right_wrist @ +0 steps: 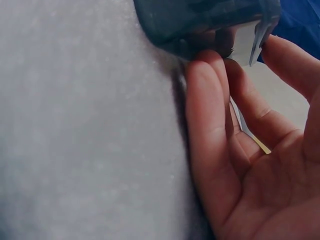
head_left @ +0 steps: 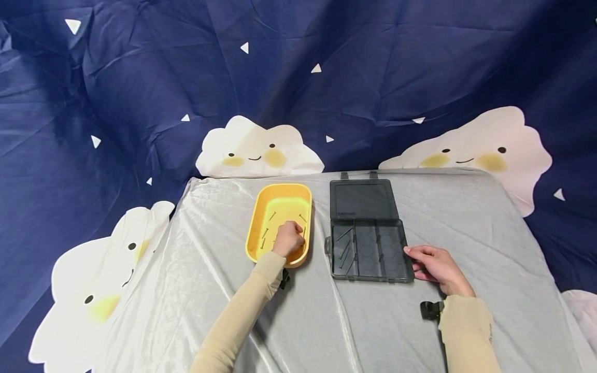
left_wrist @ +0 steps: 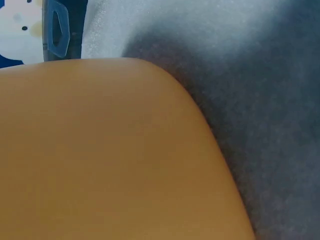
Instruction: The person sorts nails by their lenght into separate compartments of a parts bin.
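My left hand point(head_left: 289, 239) reaches down into a yellow tray point(head_left: 252, 243), its fingers bent near the right inner wall. Whether a screw is between the fingertips is hidden. Several thin dark screws point(head_left: 265, 233) lie on the tray floor. To the right, a dark translucent compartment box point(head_left: 368, 278) lies with its lid point(head_left: 364, 199) folded back. Several screws point(head_left: 345, 253) are in its left compartment. My right hand point(head_left: 436, 267) holds the box's right edge, thumb on the rim and fingers against the side. In the right wrist view, fingers point(right_wrist: 207, 100) touch the box's lower corner.
A grey-white cloth point(head_left: 298, 321) with folds covers the table. Behind it hangs a dark blue curtain point(head_left: 280, 77) with clouds and triangles. The tray's wall point(left_wrist: 110, 150) fills much of the left wrist view, with a box latch point(left_wrist: 59, 30) beyond it.
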Demonstrator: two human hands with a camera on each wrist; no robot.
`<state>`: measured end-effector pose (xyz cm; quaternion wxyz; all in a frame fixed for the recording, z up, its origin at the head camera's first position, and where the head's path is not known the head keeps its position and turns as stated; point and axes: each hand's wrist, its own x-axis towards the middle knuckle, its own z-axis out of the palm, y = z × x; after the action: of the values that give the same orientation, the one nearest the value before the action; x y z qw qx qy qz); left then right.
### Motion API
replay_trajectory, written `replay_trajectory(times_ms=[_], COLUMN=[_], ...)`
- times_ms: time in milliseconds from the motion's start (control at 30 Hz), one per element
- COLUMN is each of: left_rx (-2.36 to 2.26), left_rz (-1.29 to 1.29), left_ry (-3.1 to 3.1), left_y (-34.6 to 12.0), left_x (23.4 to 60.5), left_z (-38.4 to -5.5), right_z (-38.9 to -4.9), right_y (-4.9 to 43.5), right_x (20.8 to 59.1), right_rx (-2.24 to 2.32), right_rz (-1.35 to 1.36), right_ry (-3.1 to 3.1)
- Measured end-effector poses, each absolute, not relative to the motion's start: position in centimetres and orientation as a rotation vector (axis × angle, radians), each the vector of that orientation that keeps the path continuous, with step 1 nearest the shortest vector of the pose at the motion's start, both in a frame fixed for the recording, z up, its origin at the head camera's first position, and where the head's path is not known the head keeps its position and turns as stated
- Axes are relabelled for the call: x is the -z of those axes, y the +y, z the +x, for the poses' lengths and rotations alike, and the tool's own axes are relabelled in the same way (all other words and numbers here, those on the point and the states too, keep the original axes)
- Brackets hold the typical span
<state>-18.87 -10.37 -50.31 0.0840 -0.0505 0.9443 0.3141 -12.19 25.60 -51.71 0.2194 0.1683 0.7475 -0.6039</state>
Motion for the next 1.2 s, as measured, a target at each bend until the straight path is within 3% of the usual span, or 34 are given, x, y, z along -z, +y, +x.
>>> replay_trajectory(times_ms=[1200], left_rx=[-0.873], left_rz=[-0.129], left_ry=[2.768], left_y=[-10.56], left_x=[49.99], left_z=[-19.15], right_z=[-12.16], right_y=[25.66], right_x=[51.8], right_rx=[1.697], right_rz=[0.465], right_ry=[2.06])
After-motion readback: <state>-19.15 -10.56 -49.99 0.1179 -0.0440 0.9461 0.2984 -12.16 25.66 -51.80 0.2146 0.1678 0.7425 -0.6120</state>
